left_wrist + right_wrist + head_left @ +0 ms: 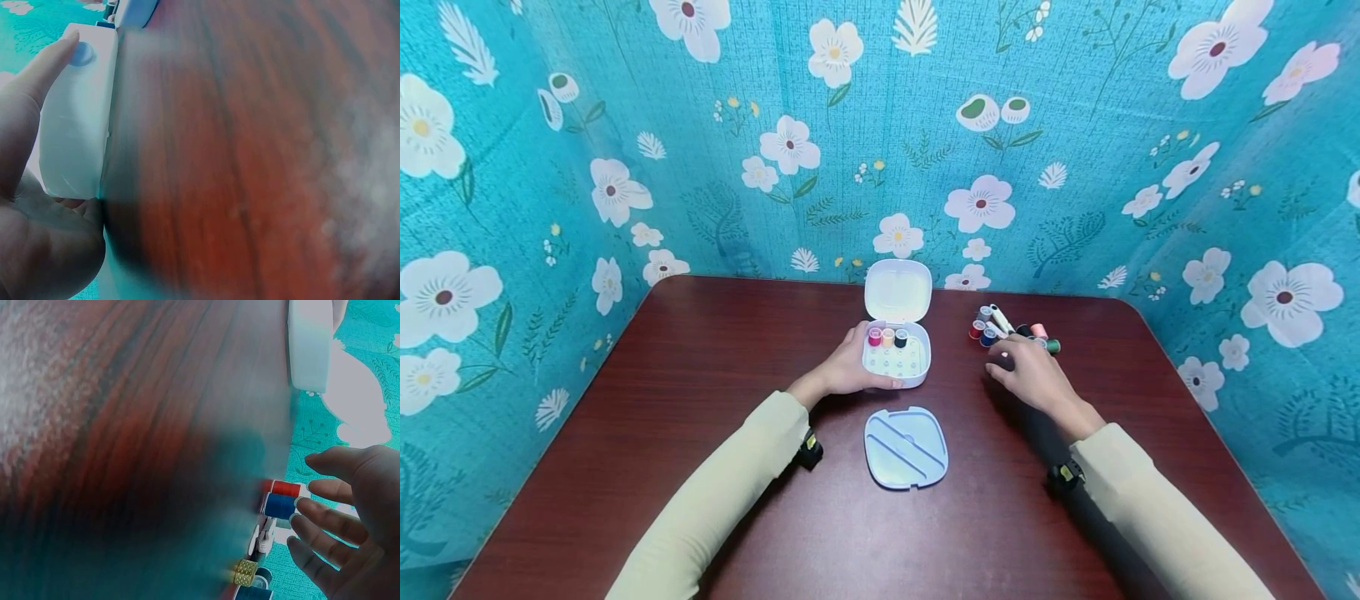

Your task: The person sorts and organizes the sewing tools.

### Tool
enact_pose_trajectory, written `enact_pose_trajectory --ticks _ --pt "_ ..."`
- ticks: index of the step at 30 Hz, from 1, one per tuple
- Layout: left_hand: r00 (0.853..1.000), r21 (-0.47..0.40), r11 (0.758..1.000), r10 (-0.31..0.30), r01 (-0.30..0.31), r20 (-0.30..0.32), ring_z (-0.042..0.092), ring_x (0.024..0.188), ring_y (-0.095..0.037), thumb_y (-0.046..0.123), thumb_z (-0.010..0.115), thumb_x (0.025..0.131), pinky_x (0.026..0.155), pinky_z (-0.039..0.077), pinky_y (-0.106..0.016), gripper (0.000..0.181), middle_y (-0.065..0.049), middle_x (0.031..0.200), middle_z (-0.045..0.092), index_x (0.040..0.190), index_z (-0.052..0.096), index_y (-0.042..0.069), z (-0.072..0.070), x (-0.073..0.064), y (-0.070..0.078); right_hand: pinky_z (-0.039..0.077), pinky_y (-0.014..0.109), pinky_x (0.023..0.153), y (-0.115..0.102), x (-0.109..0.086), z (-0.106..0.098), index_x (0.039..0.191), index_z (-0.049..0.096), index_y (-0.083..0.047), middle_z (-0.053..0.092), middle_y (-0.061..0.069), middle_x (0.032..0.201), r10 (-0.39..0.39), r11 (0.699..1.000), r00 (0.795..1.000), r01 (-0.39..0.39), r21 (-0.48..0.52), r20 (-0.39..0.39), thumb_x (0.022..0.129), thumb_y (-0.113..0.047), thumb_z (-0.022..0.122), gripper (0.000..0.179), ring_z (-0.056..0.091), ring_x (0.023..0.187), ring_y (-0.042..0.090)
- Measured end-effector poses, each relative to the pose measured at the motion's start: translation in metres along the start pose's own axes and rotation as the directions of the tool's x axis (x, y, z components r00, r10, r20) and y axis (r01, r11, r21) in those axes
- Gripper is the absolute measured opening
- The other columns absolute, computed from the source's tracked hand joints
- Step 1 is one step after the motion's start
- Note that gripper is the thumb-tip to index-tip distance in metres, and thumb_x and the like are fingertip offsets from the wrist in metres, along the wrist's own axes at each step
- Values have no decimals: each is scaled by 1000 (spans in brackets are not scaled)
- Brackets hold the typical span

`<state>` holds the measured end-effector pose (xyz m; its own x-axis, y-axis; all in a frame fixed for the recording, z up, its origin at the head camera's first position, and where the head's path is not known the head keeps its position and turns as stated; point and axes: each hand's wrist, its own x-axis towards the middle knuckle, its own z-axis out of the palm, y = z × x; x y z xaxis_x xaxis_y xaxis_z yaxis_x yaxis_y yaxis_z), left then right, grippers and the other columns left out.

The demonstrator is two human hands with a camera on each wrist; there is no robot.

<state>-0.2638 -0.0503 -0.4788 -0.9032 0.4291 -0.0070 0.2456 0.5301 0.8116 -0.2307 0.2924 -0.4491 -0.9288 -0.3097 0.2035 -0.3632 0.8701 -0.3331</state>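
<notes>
My left hand (847,365) grips a white sewing box (917,382) from its left side. The thumb lies along the front wall, near a round button in the left wrist view. The box's lid (898,290) stands open at the back. Inside, a pink-red spool (875,337), a peach spool (888,337) and a black spool (901,338) stand in a row on a pegged base. Holding nothing, my right hand (1033,371) hovers with spread fingers beside loose thread spools. A red spool (286,489) and a blue spool (280,506) lie closest to its fingertips.
A pale blue tray (907,447) with a diagonal groove lies in front of the box. The loose pile also holds a green spool (1054,346), a white-handled tool (1000,318) and a gold thimble (245,573). Flowered blue cloth (850,167) hangs behind the dark wooden table (715,333).
</notes>
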Motion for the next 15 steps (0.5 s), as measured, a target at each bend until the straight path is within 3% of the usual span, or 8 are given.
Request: enact_pose_trajectory --ticks 15 --pt "1000 -1 1000 2 -2 -4 45 125 -23 46 96 65 107 41 -42 119 -11 138 42 155 26 11 0 0 1 54 50 79 12 5 0 105 76 -5 69 14 101 -17 999 999 18 27 -47 90 -15 77 18 64 92 29"
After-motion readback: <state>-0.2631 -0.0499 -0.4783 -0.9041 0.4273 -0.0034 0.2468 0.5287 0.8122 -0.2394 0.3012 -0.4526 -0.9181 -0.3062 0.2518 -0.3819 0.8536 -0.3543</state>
